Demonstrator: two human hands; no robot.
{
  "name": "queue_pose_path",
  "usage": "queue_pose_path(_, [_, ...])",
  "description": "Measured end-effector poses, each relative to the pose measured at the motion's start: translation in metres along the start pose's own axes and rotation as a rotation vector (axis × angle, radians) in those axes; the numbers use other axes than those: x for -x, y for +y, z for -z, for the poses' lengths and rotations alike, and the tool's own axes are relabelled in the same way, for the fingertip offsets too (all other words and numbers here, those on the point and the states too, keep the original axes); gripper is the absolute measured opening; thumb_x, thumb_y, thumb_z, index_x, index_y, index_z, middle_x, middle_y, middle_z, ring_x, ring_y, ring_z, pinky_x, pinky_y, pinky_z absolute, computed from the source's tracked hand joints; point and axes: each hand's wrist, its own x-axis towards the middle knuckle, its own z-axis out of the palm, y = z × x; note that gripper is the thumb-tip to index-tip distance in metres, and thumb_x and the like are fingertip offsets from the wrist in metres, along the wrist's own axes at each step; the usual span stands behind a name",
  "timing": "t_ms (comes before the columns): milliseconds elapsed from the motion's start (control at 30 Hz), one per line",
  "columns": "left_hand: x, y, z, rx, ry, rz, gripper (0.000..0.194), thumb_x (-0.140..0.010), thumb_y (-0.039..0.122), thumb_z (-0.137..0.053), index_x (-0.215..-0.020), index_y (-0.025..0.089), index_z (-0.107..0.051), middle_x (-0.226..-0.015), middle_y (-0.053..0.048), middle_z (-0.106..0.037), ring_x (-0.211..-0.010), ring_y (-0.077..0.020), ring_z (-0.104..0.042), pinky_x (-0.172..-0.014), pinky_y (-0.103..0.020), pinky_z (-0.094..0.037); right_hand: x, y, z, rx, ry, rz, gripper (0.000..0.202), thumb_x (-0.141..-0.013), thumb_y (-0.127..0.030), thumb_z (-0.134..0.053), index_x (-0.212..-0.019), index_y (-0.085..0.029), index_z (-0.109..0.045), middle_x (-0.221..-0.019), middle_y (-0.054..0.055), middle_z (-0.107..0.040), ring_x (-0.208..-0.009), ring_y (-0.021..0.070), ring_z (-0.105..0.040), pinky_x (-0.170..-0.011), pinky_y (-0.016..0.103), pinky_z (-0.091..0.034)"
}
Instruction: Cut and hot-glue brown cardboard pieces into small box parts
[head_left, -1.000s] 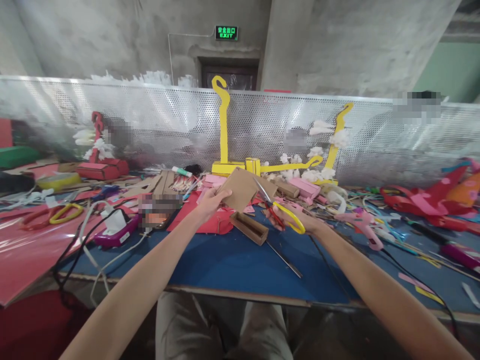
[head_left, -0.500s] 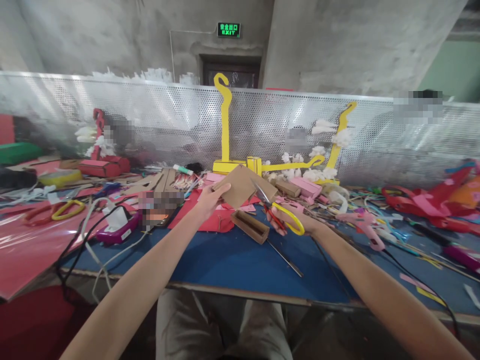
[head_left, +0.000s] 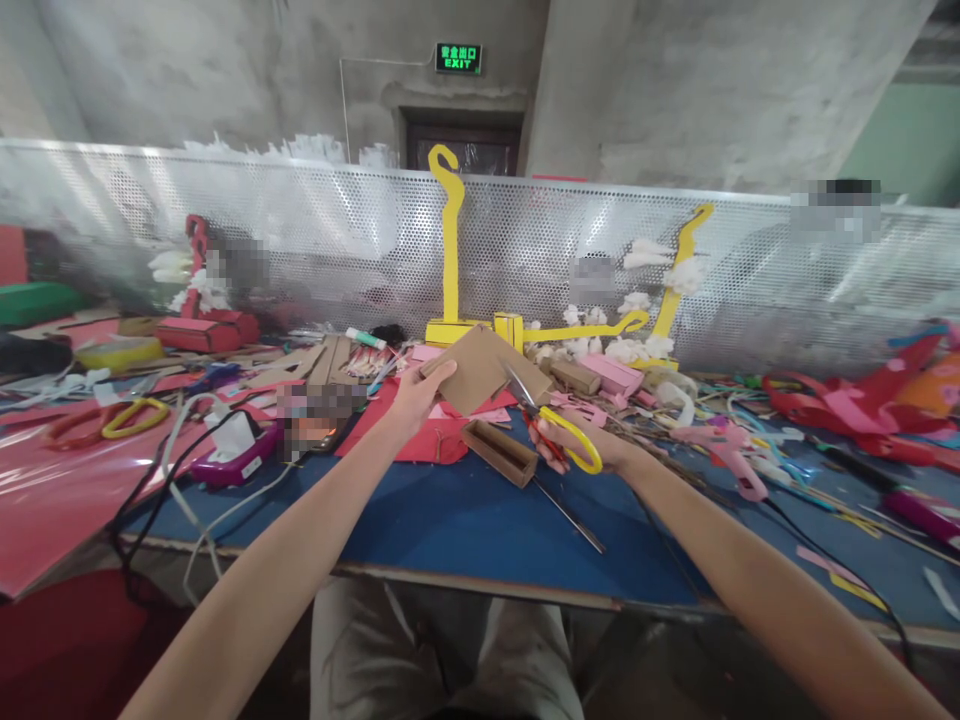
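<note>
My left hand [head_left: 420, 397] pinches the left edge of a piece of brown cardboard [head_left: 472, 372], held tilted above the table. In my right hand [head_left: 551, 445] is a pair of scissors [head_left: 574, 432] with yellow and red handles. Their metal blades reach up to the right edge of the cardboard. Whether the blades are apart there is hard to make out. Below the cardboard lies a small open cardboard box [head_left: 499, 453], hollow side up. A thin metal rod [head_left: 570, 515] sticks out beside it on the blue table [head_left: 420, 530].
Yellow hook-shaped pieces [head_left: 450, 240] stand at the back before a perforated metal screen [head_left: 337, 230]. A pink glue gun [head_left: 731, 455] with a cord lies right. To the left are a purple power strip [head_left: 236, 455], cables and another pair of scissors [head_left: 112, 422].
The scissors and my right hand have shifted slightly to the left. My left hand and the cardboard have moved a little the same way.
</note>
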Motion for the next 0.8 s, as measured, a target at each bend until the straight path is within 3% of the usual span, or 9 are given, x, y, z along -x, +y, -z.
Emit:
queue_pose_path(400, [0.002, 0.001, -0.002, 0.000, 0.012, -0.003, 0.052, -0.055, 0.040, -0.095, -0.094, 0.013, -0.074, -0.094, -0.008, -0.077, -0.084, -0.0193, -0.070, -0.069, -0.028, -0.058, -0.002, 0.006, 0.002, 0.000, 0.014, -0.002, 0.054, -0.092, -0.070, -0.058, -0.088, -0.017, -0.059, -0.065, -0.002, -0.060, -0.045, 0.0087, -0.055, -0.040, 0.018, -0.040])
queue_pose_path(633, [0.001, 0.000, -0.002, 0.007, 0.041, 0.002, 0.053, -0.051, 0.039, -0.096, -0.092, 0.013, -0.074, -0.088, -0.007, -0.076, -0.075, -0.0166, -0.067, -0.063, -0.026, -0.056, -0.006, 0.020, 0.005, -0.033, 0.034, -0.024, 0.052, -0.094, -0.070, -0.054, -0.089, -0.018, -0.057, -0.064, -0.003, -0.054, -0.044, 0.0076, -0.048, -0.039, 0.019, -0.036])
queue_pose_path(800, [-0.004, -0.006, 0.001, 0.016, 0.084, -0.023, 0.051, -0.054, 0.039, -0.096, -0.090, 0.012, -0.073, -0.079, -0.004, -0.072, -0.063, -0.0116, -0.062, -0.051, -0.020, -0.048, -0.010, 0.026, 0.006, -0.030, 0.099, 0.005, 0.050, -0.089, -0.070, -0.062, -0.097, -0.020, -0.060, -0.073, -0.002, -0.055, -0.057, 0.0105, -0.049, -0.046, 0.022, -0.041])
